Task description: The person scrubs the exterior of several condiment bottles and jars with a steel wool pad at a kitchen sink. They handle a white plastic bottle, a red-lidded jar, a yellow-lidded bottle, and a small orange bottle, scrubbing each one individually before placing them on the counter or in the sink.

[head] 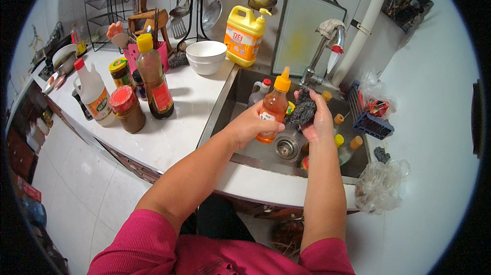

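Over the steel sink (pixel 245 158), my left hand (pixel 251 126) grips a clear squeeze bottle (pixel 275 103) of orange liquid, upright, with a yellow nozzle cap. My right hand (pixel 320 115) holds a dark grey scouring pad (pixel 303 109) just right of the bottle. Behind them in the sink stands a jug-shaped bottle with a red cap (pixel 266 82). Several more bottles and jars, one with a yellow cap (pixel 338 140), are at the sink's right side, partly hidden by my right forearm. The drain strainer (pixel 286 147) lies below the hands.
On the left counter stand a dark sauce bottle (pixel 154 83), a white-handled bottle (pixel 96 96), a brown-filled jar (pixel 128 112) and stacked white bowls (pixel 207 57). A yellow detergent jug (pixel 245 37), cutting board (pixel 307 33) and faucet (pixel 318 58) are behind the sink; a plastic bag (pixel 381 185) lies right.
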The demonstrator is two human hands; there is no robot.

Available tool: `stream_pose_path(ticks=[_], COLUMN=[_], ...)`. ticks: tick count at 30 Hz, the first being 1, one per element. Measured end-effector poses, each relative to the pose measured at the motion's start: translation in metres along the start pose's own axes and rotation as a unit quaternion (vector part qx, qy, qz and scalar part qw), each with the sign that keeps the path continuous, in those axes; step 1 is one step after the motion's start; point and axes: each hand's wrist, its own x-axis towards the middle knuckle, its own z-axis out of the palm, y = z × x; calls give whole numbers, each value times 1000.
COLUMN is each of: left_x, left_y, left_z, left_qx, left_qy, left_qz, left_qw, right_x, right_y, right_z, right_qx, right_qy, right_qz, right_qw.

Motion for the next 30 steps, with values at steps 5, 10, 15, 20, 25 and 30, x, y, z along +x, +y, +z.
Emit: stream_pose_path(ticks=[5,10,15,20,25,30], left_x=[3,3,-1,-1,3,5], left_y=[-6,-7,1,6,0,-7], left_z=[-6,-2,0,-4,-7,-7], left_qx=[-10,-11,-60,-68,-65,-10], left_qy=[-17,-4,-4,5,-21,-39], left_qz=[-16,-18,-2,-8,0,-17], left_qw=[1000,1000,998,998,998,999], right_x=[-5,-19,-34,-34,-37,-39], right_y=[3,14,19,22,16,-3], right_z=[15,27,37,39,51,48], right_qx=[23,15,38,-84,-47,-22], right_qy=[10,-122,-182,-154,-74,-59], right_qz=[-6,36,30,-2,-69,-155], right_qw=[1000,992,982,984,994,986])
